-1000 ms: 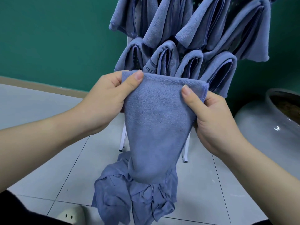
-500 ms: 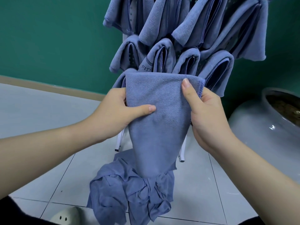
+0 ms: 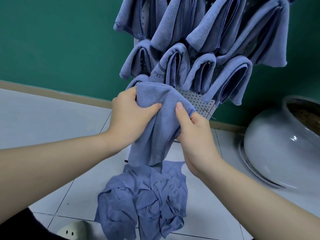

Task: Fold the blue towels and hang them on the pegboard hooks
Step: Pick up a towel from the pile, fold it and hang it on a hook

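Head cam, one view only, worn up top and tilted forward and down.
It sat close over both forearms, faced the pegboard (image 3: pixel 199 101) against the green wall (image 3: pixel 60 40), and took in the tiled floor (image 3: pixel 43 127) below; wide lens bent the edges.

A dark green wall (image 3: pixel 60 40) with a tan baseboard (image 3: pixel 52 93) meets a pale tiled floor (image 3: pixel 43 122), where a large glossy white ceramic pot (image 3: pixel 280 149) sits at the right and a pale perforated shoe (image 3: pixel 72 230) shows at the bottom edge.
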`<action>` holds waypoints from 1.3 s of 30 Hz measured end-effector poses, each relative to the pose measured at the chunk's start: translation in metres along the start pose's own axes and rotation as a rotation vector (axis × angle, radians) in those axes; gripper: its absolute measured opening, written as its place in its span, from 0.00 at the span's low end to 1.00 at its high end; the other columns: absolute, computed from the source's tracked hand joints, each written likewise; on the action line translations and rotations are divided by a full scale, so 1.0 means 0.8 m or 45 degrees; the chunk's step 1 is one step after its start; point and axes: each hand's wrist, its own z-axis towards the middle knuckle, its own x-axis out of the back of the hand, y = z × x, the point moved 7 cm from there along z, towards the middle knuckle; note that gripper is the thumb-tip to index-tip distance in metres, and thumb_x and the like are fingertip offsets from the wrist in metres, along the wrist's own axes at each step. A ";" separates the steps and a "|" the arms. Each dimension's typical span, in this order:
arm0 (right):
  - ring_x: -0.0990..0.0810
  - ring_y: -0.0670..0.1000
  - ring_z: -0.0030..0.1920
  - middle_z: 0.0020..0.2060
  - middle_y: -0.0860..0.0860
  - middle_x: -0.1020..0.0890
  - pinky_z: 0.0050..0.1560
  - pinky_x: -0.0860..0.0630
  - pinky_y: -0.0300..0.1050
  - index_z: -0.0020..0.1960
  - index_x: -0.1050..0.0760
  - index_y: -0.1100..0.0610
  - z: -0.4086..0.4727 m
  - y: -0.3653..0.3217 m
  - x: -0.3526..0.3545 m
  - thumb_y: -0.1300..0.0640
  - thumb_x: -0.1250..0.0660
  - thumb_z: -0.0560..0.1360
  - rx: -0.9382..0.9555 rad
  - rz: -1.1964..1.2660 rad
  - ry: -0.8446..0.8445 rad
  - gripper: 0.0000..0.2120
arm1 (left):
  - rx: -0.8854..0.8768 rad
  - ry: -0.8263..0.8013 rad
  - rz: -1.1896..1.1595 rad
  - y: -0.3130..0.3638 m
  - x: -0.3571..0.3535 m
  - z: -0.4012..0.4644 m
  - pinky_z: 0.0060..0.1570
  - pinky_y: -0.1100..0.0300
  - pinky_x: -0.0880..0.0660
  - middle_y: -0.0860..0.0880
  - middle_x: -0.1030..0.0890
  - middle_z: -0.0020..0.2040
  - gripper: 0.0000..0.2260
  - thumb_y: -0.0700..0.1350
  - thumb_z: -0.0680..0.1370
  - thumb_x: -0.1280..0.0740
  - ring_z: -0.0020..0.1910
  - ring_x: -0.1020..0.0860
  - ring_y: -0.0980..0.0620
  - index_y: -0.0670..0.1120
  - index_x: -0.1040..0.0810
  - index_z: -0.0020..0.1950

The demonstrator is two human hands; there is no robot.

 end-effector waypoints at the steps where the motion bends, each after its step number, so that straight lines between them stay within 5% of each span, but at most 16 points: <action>1: 0.17 0.57 0.50 0.56 0.69 0.19 0.59 0.25 0.74 0.56 0.22 0.67 0.000 0.004 -0.002 0.40 0.35 0.76 -0.021 0.007 0.000 0.29 | 0.001 0.007 0.005 -0.001 -0.002 0.001 0.49 0.51 0.18 0.58 0.14 0.44 0.09 0.46 0.71 0.22 0.46 0.16 0.56 0.54 0.15 0.50; 7: 0.32 0.49 0.49 0.60 0.72 0.26 0.63 0.30 0.75 0.60 0.28 0.70 -0.003 0.014 -0.005 0.39 0.37 0.75 -0.099 0.021 0.013 0.33 | -0.036 -0.063 0.034 -0.004 -0.013 -0.003 0.52 0.62 0.19 0.63 0.14 0.48 0.14 0.44 0.72 0.23 0.49 0.17 0.65 0.57 0.15 0.56; 8: 0.18 0.60 0.48 0.60 0.72 0.26 0.65 0.30 0.74 0.61 0.28 0.70 -0.005 0.017 -0.006 0.40 0.38 0.77 -0.117 0.011 0.017 0.32 | -0.032 -0.072 0.037 -0.005 -0.015 -0.005 0.52 0.61 0.19 0.62 0.14 0.49 0.14 0.45 0.72 0.23 0.50 0.17 0.64 0.56 0.15 0.56; 9: 0.19 0.70 0.58 0.60 0.70 0.25 0.65 0.29 0.73 0.61 0.28 0.69 -0.006 0.022 -0.004 0.41 0.38 0.79 -0.131 0.004 0.027 0.29 | -0.025 -0.073 0.040 -0.007 -0.017 -0.006 0.51 0.61 0.19 0.61 0.14 0.48 0.13 0.45 0.72 0.23 0.49 0.17 0.64 0.56 0.15 0.55; 12: 0.17 0.54 0.50 0.57 0.64 0.18 0.64 0.24 0.64 0.56 0.23 0.63 -0.004 0.036 0.005 0.47 0.40 0.85 -0.152 -0.009 0.048 0.18 | -0.040 -0.078 0.087 -0.005 -0.024 -0.013 0.41 0.65 0.22 0.59 0.15 0.42 0.08 0.48 0.72 0.23 0.42 0.18 0.62 0.54 0.16 0.51; 15: 0.16 0.53 0.52 0.53 0.56 0.13 0.58 0.20 0.51 0.54 0.20 0.57 0.000 0.036 0.011 0.49 0.41 0.86 -0.158 -0.022 0.071 0.15 | -0.099 -0.144 0.163 0.000 -0.034 -0.024 0.39 0.59 0.22 0.55 0.16 0.38 0.05 0.48 0.74 0.25 0.38 0.19 0.58 0.50 0.17 0.47; 19: 0.17 0.61 0.58 0.55 0.62 0.16 0.64 0.22 0.61 0.58 0.22 0.65 0.008 0.026 0.023 0.48 0.40 0.85 -0.091 -0.003 0.138 0.19 | -0.236 -0.307 0.156 0.015 -0.045 -0.045 0.45 0.53 0.19 0.52 0.15 0.42 0.06 0.47 0.74 0.29 0.44 0.16 0.52 0.46 0.17 0.48; 24: 0.20 0.49 0.44 0.43 0.54 0.17 0.50 0.24 0.50 0.57 0.22 0.65 0.012 0.015 0.031 0.50 0.41 0.86 -0.028 0.012 0.134 0.18 | -0.390 -0.315 0.035 0.035 -0.042 -0.057 0.47 0.70 0.24 0.55 0.17 0.54 0.13 0.40 0.76 0.35 0.54 0.18 0.59 0.48 0.15 0.57; 30: 0.17 0.43 0.48 0.48 0.49 0.13 0.52 0.23 0.43 0.55 0.19 0.53 0.002 0.002 0.019 0.50 0.41 0.86 0.038 -0.009 0.003 0.14 | -0.424 -0.236 0.088 0.037 -0.031 -0.042 0.46 0.65 0.28 0.55 0.22 0.50 0.06 0.46 0.77 0.27 0.49 0.22 0.56 0.53 0.19 0.53; 34: 0.14 0.51 0.56 0.53 0.54 0.13 0.57 0.20 0.50 0.58 0.20 0.59 -0.005 -0.009 0.010 0.40 0.31 0.79 0.093 0.020 -0.097 0.22 | -0.391 -0.209 0.066 0.038 -0.025 -0.033 0.45 0.66 0.30 0.52 0.22 0.49 0.12 0.56 0.74 0.28 0.46 0.24 0.53 0.51 0.22 0.51; 39: 0.16 0.56 0.61 0.56 0.57 0.14 0.67 0.23 0.61 0.64 0.21 0.61 0.003 -0.016 0.010 0.53 0.31 0.81 0.109 0.125 -0.177 0.15 | -0.084 -0.281 -0.140 0.020 -0.024 -0.027 0.50 0.61 0.22 0.55 0.19 0.54 0.26 0.61 0.69 0.23 0.50 0.19 0.55 0.50 0.27 0.58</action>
